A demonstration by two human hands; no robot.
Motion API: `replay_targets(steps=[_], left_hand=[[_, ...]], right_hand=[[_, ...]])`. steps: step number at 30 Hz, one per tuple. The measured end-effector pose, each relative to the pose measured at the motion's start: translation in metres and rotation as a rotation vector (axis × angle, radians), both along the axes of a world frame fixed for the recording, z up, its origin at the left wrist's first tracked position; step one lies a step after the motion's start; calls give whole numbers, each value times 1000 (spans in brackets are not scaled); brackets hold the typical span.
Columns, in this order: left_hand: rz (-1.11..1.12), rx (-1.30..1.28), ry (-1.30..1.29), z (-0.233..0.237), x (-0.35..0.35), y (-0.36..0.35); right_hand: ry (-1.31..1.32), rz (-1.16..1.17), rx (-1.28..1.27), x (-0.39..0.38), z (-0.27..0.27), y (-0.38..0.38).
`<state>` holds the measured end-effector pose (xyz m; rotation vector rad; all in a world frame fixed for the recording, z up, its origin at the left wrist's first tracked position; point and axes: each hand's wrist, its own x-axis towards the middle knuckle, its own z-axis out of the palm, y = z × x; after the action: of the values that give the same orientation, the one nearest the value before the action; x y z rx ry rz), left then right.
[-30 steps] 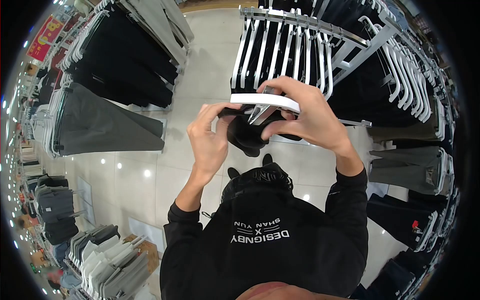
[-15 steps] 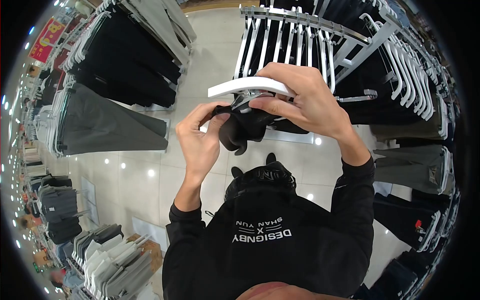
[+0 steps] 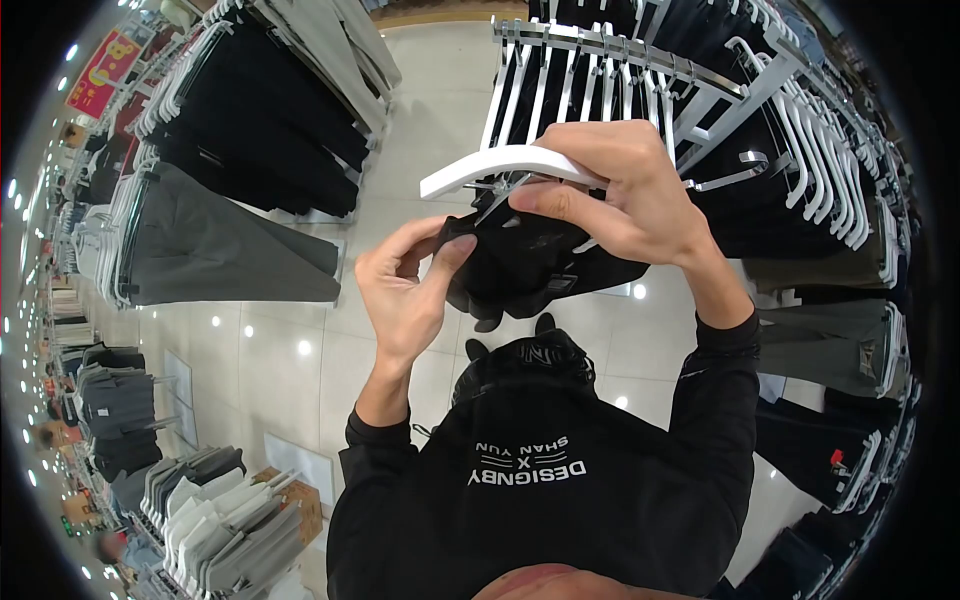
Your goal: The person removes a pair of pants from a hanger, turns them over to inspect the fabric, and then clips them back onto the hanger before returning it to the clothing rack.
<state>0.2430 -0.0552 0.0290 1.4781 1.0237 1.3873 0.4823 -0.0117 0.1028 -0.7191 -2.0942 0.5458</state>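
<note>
A white hanger (image 3: 490, 165) with metal clips is held up in front of me, its right part gripped by my right hand (image 3: 625, 195), thumb below and fingers above. My left hand (image 3: 410, 290) pinches the edge of a black garment (image 3: 520, 255) between thumb and finger, beside the hanger's left clip. The garment hangs bunched under the hanger. Whether the clips are closed on the cloth cannot be made out.
Ahead, a metal rail (image 3: 620, 45) carries several white hangers with black garments. Grey trousers (image 3: 220, 240) and black trousers hang at the left, more trousers (image 3: 835, 340) at the right. Light shirts (image 3: 215, 530) hang at the lower left.
The black garment is spread wider to the right beneath the hanger. My left hand has moved slightly right with its edge, and my right hand has shifted slightly right with the hanger.
</note>
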Motion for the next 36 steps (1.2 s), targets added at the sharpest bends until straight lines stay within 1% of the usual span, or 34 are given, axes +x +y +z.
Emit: replay_targets(steps=[6, 12, 18, 21, 27, 30, 33, 36], left_hand=[[18, -8, 12, -5, -1, 1], [18, -11, -125, -2, 6, 2], [12, -4, -42, -1, 0, -1], [10, 7, -65, 0, 3, -2], [38, 25, -11, 0, 5, -1], [66, 69, 51, 2, 5, -7], [79, 134, -3, -6, 6, -8], [93, 199, 43, -8, 5, -9]], right_hand=[[-86, 6, 58, 1, 6, 3], [-117, 52, 90, 2, 7, 3], [-104, 47, 137, -2, 7, 3], [-123, 72, 160, -2, 4, 7], [-129, 80, 164, -1, 2, 8], [-131, 96, 139, -2, 0, 7], [-134, 147, 92, -2, 2, 8], [-139, 171, 79, -3, 2, 8]])
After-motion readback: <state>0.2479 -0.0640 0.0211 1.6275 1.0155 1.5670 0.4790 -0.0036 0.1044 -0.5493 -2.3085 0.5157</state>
